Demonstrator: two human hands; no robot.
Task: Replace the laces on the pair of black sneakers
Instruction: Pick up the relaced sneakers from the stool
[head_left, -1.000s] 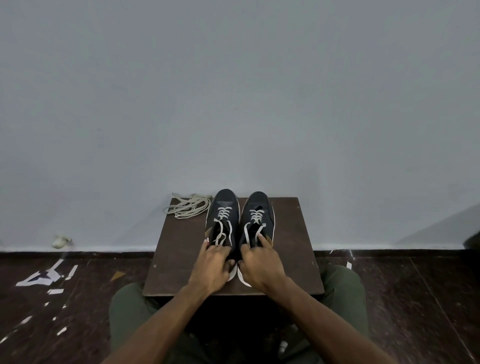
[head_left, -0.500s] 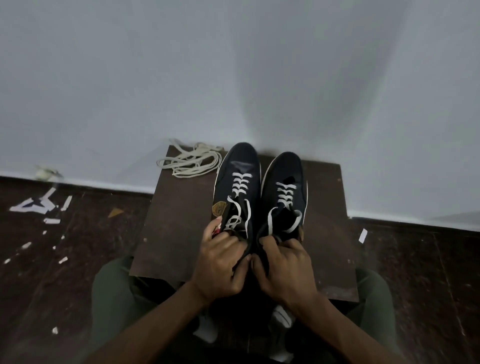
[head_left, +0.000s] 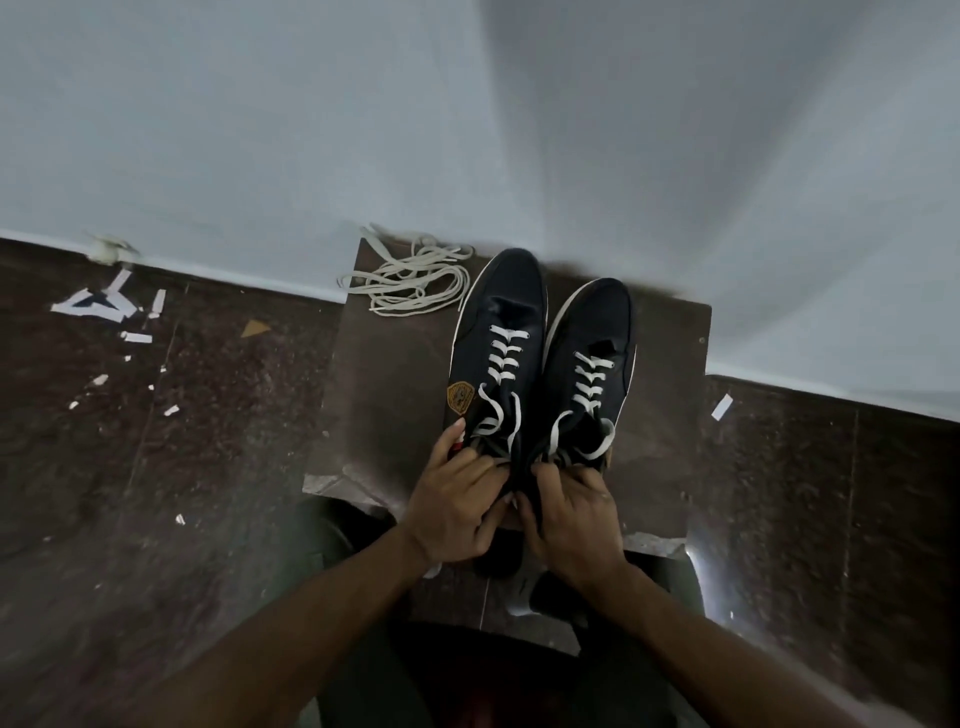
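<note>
Head view: sneakers (head_left: 540, 364) side by side, tabletop (head_left: 384, 395) centre.
Hands: left hand (head_left: 457, 506) and right hand (head_left: 574, 519) each grip a heel collar.
Progress: white laces still threaded; spare laces (head_left: 410, 283) untouched, far-left corner.

This looks like a bare room in a home or a plain indoor space, though nothing settles which. A plain pale wall (head_left: 467, 130) without decoration meets a dark speckled stone-like floor (head_left: 156, 493) along a light skirting line. Scraps of white paper or tape (head_left: 98, 306) litter the floor beside the wall. The only furniture is a small, low, dark brown worktop (head_left: 384, 395) pushed against the wall, its near edge worn and chipped.
</note>
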